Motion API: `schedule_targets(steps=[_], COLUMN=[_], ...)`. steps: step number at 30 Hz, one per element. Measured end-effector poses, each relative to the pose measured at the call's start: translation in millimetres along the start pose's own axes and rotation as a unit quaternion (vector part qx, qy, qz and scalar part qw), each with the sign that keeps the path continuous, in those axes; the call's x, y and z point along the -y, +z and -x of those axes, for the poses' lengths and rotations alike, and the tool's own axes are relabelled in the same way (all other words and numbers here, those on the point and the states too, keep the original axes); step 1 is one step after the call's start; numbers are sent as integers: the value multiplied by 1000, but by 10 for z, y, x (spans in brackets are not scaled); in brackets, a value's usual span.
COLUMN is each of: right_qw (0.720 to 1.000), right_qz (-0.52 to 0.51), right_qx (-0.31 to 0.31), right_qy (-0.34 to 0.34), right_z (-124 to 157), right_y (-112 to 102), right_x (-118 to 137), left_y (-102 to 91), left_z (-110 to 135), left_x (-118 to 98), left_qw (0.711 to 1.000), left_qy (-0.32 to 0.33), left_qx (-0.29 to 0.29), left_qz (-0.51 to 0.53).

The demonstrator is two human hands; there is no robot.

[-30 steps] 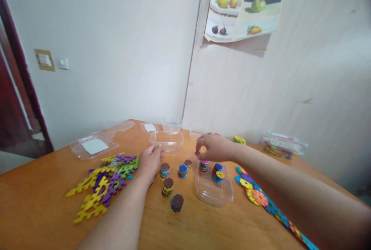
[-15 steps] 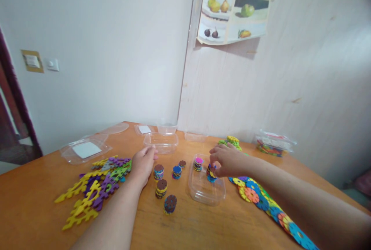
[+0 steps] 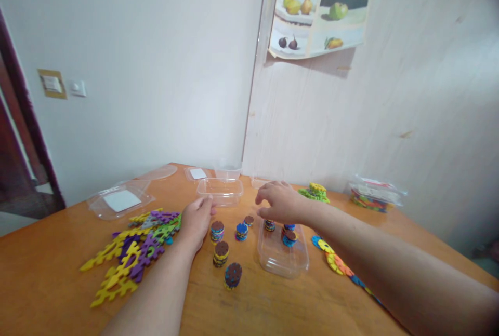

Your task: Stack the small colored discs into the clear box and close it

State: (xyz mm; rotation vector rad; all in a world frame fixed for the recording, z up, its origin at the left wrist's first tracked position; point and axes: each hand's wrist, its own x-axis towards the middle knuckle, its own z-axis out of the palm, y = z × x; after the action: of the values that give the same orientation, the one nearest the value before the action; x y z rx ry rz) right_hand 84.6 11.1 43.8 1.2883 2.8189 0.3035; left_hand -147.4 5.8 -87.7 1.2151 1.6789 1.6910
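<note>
My right hand (image 3: 278, 202) hovers over the far end of a clear plastic tub (image 3: 283, 266), thumb and fingers apart and empty. In the tub stand small stacks of notched discs: one stack (image 3: 269, 225) partly under my hand, a brown-topped stack (image 3: 289, 238) and a blue-topped one just behind it. My left hand (image 3: 196, 220) rests on the table with loosely bent fingers, and nothing shows in it. Right of it stand a brown-topped stack (image 3: 217, 231), a blue-topped stack (image 3: 241, 231), a short stack (image 3: 248, 220) and two nearer brown-topped stacks (image 3: 221, 254).
Yellow, purple and green notched pieces (image 3: 136, 247) lie in a pile at left. Behind are an open clear tub (image 3: 219, 193) and clear lids (image 3: 120, 201). Overlapping colourful discs (image 3: 337, 263) lie under my right forearm; a filled bag-like pack (image 3: 376, 195) is at back right.
My right hand has let go of the brown-topped stack in the tub and moved left and up, its fingers spreading. The left hand stays in place; the view has shifted slightly.
</note>
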Motion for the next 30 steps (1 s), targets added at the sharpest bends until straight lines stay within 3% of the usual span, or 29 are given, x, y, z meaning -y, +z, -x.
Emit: schedule_targets(steps=[8, 12, 17, 23, 30], right_qw=[995, 989, 989, 995, 999], right_qz=[38, 51, 56, 45, 28], right_qx=[94, 137, 136, 88, 39], right_qy=[-12, -16, -13, -5, -3], right_z=[-458, -532, -550, -421, 89], right_y=[138, 208, 278, 146, -109], right_x=[275, 323, 332, 255, -63], left_y=[-12, -16, -9, -7, -4], left_z=[-11, -2, 16, 4, -19], left_x=[19, -5, -34, -13, 33], left_qw=[1000, 1000, 1000, 1000, 1000], left_qy=[-4, -6, -12, -11, 1], left_qx=[-2, -5, -7, -6, -5], left_qz=[-1, -9, -8, 10, 6])
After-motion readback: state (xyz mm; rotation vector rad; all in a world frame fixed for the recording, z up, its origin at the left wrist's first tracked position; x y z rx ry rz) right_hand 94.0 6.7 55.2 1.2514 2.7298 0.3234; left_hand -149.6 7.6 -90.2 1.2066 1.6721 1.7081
